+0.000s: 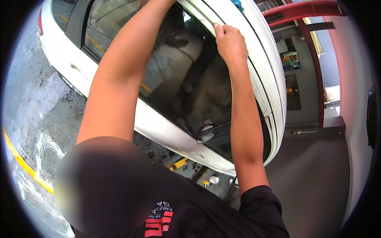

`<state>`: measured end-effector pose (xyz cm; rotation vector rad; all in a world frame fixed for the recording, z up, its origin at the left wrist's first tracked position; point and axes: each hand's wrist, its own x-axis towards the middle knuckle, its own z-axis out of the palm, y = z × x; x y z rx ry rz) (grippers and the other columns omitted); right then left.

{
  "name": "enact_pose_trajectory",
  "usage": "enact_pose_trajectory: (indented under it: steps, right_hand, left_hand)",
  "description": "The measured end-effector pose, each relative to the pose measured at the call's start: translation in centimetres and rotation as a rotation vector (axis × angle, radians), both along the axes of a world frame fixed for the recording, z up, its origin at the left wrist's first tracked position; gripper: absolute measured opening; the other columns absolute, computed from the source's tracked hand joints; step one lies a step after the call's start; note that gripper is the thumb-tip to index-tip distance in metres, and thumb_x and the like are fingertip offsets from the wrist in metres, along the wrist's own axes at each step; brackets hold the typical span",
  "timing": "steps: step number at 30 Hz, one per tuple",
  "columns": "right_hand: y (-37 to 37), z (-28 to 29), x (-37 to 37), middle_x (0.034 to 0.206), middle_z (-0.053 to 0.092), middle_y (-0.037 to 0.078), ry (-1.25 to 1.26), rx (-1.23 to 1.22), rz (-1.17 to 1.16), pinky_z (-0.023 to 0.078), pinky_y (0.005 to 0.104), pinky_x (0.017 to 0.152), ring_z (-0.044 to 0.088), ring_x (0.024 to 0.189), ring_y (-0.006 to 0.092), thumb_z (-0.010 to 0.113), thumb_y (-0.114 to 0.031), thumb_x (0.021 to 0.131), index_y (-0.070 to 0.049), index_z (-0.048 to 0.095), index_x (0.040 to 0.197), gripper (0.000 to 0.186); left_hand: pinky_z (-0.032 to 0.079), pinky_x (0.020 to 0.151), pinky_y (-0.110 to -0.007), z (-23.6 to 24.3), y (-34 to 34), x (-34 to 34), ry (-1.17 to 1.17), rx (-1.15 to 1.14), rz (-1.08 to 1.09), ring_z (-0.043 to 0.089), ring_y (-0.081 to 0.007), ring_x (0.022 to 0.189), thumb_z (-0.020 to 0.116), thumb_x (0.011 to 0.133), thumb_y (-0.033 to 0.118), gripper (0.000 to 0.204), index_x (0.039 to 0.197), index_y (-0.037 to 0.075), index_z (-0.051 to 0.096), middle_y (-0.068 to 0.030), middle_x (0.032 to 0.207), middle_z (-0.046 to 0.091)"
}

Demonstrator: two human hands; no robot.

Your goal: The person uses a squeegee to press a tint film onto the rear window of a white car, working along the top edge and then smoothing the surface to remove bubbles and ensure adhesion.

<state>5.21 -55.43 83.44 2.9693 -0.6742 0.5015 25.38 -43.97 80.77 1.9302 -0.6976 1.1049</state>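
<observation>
A white car (71, 59) fills the upper middle, with a dark side window (182, 91) below its roof edge and seats faintly showing through. My right hand (232, 45) is at the roof's trim strip along the top of the window, fingers curled onto it and thumb at the edge. My left forearm (115, 79) reaches up across the window to the top edge of the picture, where my left hand is out of sight. A small blue item (238, 4), too cut off to make out, rests on the roof above my right hand.
Grey worn floor (39, 115) with a yellow line (25, 166) lies left. Below the car are a drain grate (198, 172) and a small white container (214, 180). A red beam (301, 14) and a grey wall (313, 166) stand at the right.
</observation>
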Motion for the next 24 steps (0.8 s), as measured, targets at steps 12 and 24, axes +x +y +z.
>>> enact_pose_trajectory:
  steps: [12, 24]
  right_hand:
    - [0.2, -0.1, -0.5, 0.103, 0.075, 0.019, 0.031, -0.039, 0.021, 0.054, 0.0523, 0.088, 0.07, 0.099, 0.043, 0.049, -0.046, 0.105, -0.007, 0.075, 0.103, 0.046]
    - [-1.0, -0.3, 0.2, 0.102, 0.076, 0.018, -0.014, -0.076, 0.053, 0.055, 0.0518, 0.086, 0.071, 0.099, 0.0405, 0.051, -0.046, 0.104, -0.008, 0.076, 0.101, 0.045]
  left_hand:
    - [0.04, 0.109, -0.049, -0.1, -0.4, -0.1, -0.001, 0.021, 0.008, 0.059, -0.0338, 0.119, 0.054, 0.098, 0.025, 0.028, 0.108, 0.004, 0.07, -0.0163, 0.117, 0.065]
    - [0.041, 0.107, -0.05, -0.2, -0.1, 0.1, -0.02, -0.008, 0.001, 0.06, -0.0352, 0.117, 0.053, 0.099, 0.026, 0.029, 0.109, 0.005, 0.071, -0.0162, 0.117, 0.065]
